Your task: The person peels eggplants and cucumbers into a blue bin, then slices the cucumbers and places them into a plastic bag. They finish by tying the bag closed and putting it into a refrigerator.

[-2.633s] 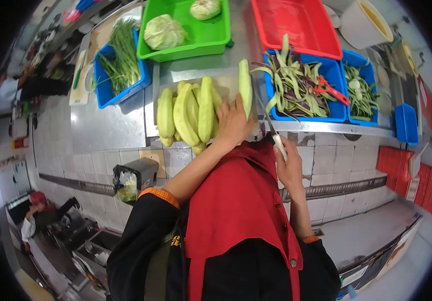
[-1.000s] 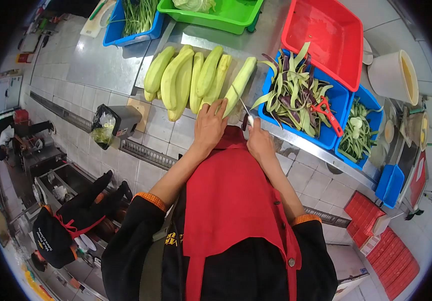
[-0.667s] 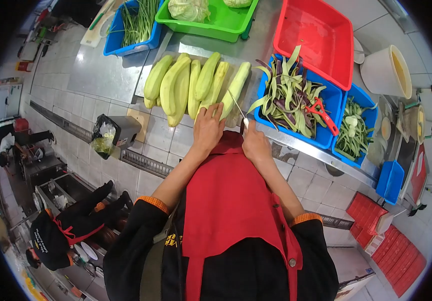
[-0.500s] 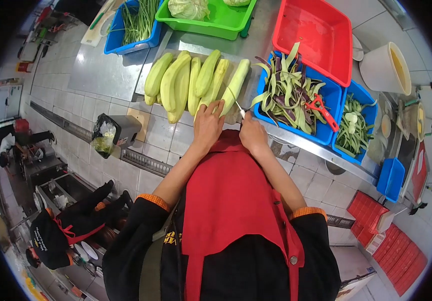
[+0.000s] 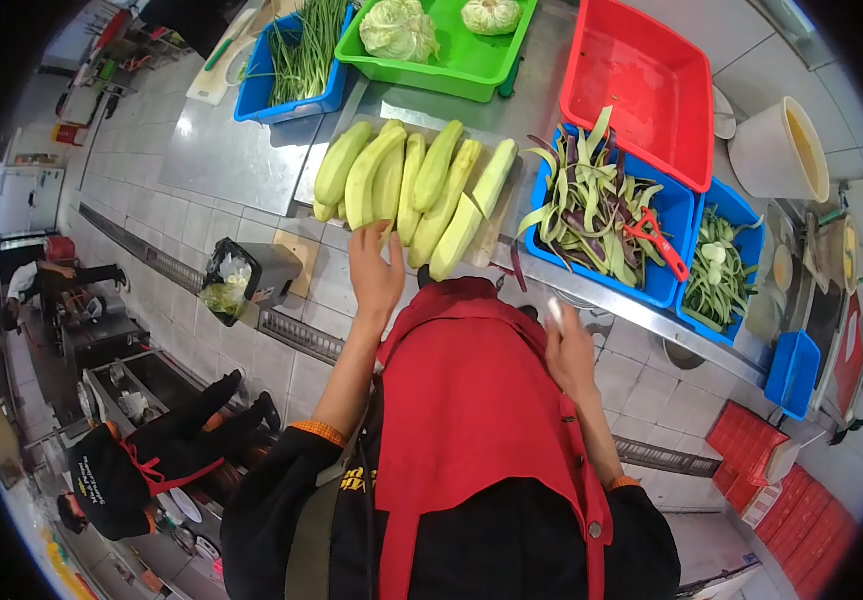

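Long peeled pale-green eggplants [image 5: 376, 180] lie side by side on a board at the counter's near edge. The rightmost eggplant [image 5: 459, 235] has a slanting cut across it, parting it into two pieces. My left hand [image 5: 376, 270] is open, its fingers extended at the near ends of the eggplants on the left. Drawn back to the right of the board, my right hand [image 5: 571, 350] is closed around the white handle of a knife [image 5: 554, 311]. The knife's blade is hard to make out against the counter edge.
A blue bin of peelings [image 5: 591, 210] with a red peeler [image 5: 656, 245] stands on the right, beside a red tub [image 5: 636, 90]. Behind are a green tray [image 5: 441, 78] with cabbages and a blue bin of green stalks [image 5: 296, 65]. A co-worker [image 5: 151, 465] is at lower left.
The rightmost eggplant now shows a full cut. The knife has come away from it, my right hand moving right and back. My left hand has shifted left, off that eggplant.
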